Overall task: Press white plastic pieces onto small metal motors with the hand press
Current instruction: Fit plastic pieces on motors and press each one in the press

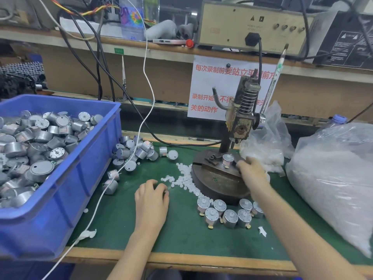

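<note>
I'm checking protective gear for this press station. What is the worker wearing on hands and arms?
Nothing visible. The left hand and right hand have no gloves; the left forearm and right forearm are uncovered to the frame's edge. No sleeve, watch, bracelet or ring shows.

One view only: wide-angle, worn on my head. It faces forward and down over the green surface [181, 235]. Near range. My left grip [151, 197] and right grip [252, 172] enter from the bottom edge. Hand press [240, 126] right of centre, blue crate [50, 219] cropped at left, shelf [121, 44] across the top.
</note>
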{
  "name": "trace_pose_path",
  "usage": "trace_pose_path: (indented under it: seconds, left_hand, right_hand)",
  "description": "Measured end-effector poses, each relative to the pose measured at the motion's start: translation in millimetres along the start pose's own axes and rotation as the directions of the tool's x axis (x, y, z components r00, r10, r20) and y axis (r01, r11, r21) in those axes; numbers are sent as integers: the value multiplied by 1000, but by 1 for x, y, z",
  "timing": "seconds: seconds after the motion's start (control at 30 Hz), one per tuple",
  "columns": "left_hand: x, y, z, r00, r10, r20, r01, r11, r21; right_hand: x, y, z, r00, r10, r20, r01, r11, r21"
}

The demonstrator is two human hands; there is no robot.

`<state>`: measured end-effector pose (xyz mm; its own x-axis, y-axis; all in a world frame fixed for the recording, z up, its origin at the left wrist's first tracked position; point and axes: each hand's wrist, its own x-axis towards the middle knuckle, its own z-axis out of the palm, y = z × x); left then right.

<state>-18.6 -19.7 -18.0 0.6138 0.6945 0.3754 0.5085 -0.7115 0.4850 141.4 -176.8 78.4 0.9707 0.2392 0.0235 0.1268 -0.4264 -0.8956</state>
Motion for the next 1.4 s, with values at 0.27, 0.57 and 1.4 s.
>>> trace_pose_path:
  seconds: [0.27,0.57,1.4]
  left_hand:
    - [0,0,0,1000,-5,-6,4,999,-45]
    - [1,-3,1,1000,7,7,-6,998,-56]
    - [0,-3,1,1000,18,16,-18,1000,-6]
  right_hand:
    - [12,23,31,942,-331,44,311,820,-481]
    - [11,22,34,912,-409,-23,338,782,-523]
    - [-71,74,41,542,-775,326,787,331,-521]
